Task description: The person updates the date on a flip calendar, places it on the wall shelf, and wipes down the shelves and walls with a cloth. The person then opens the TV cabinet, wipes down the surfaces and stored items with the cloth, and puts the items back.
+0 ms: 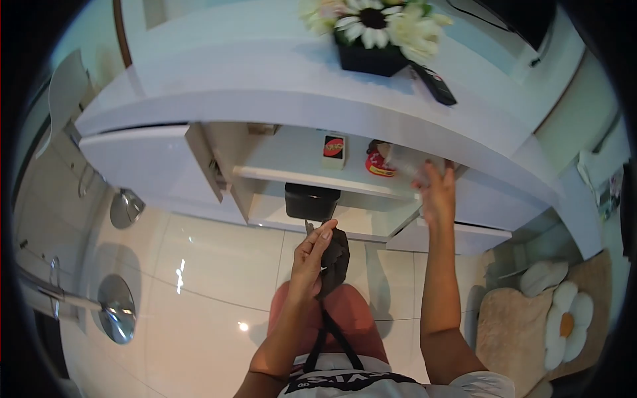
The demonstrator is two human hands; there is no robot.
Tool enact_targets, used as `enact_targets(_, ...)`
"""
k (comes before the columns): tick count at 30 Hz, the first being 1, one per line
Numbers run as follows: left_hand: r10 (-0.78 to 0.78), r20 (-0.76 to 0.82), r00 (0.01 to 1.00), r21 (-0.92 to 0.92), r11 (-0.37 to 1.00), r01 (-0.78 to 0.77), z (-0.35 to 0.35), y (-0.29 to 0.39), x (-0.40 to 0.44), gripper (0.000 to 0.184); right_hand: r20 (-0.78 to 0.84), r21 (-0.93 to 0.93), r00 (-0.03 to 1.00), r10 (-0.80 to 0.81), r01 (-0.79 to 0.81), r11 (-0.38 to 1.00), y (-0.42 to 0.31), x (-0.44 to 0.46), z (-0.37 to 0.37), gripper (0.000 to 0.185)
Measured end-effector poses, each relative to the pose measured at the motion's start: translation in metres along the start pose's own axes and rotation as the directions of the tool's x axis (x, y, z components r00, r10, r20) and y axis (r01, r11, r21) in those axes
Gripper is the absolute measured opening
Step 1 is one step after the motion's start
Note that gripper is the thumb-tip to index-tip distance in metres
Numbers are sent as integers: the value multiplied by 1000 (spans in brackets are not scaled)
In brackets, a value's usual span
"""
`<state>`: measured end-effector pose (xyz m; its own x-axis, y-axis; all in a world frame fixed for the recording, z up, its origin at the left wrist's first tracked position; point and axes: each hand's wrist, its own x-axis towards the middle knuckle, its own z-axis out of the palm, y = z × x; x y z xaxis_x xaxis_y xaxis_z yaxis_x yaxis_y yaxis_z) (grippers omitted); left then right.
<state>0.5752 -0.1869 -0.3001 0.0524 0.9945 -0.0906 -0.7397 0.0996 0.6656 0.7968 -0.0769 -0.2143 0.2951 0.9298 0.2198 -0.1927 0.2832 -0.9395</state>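
Note:
My left hand (308, 257) is closed round a dark grey cloth-like bundle (336, 255), held low in front of the cabinet above my knees. At the right end of the upper shelf, my right hand (436, 192) reaches in, smeared by motion. Its fingers are at a pale, blurred, box-like thing (406, 161) and seem to grip it. Just left of that sits a red container (377, 164) with a brown top, partly covered by the pale thing. A small card box (334, 152) with a red oval stands further left on the same shelf.
A black bin-like box (312, 201) stands on the lower shelf. Cabinet doors hang open at the left (149, 156) and right. On the countertop are a flower pot (371, 58) and a remote control (432, 84). Chrome stool bases (118, 308) stand left; a flower cushion (568, 325) lies right.

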Motion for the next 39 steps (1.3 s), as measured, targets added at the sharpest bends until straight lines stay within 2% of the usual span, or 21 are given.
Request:
enact_targets(1,-1,-19,1000,21,1000,1,-3,1,-3,32,-59,-35,998,-33,31,999,6,26,-2,50)
enact_targets(3,9,-57,998,18,1000,-8,-9,2,-8,30,-169,-26,979,117,-124,992,18,80,-6,46)
enact_targets(4,-29,-61,998,-10,1000,28,-12,3,-9,29,-147,-44,982,121,-129,991,29,106,-14,46)
enact_targets(6,-59,-71,996,-54,997,55,-19,2,-7,28,31,146,981,191,-193,970,44,143,-19,46)
enact_targets(14,-82,-126,989,-47,996,77,-51,-1,5,26,104,-21,983,149,-148,989,65,219,14,46)
enact_targets(25,-137,-185,973,-33,991,133,-67,-9,22,24,145,-197,982,121,-91,976,108,261,7,46)
enact_targets(31,-167,-198,966,-19,986,167,-70,-14,24,24,161,-298,976,145,-92,950,128,257,-39,46)
enact_targets(39,-162,-210,964,2,986,166,-74,-16,22,24,197,-387,974,114,-30,922,142,279,-50,46)
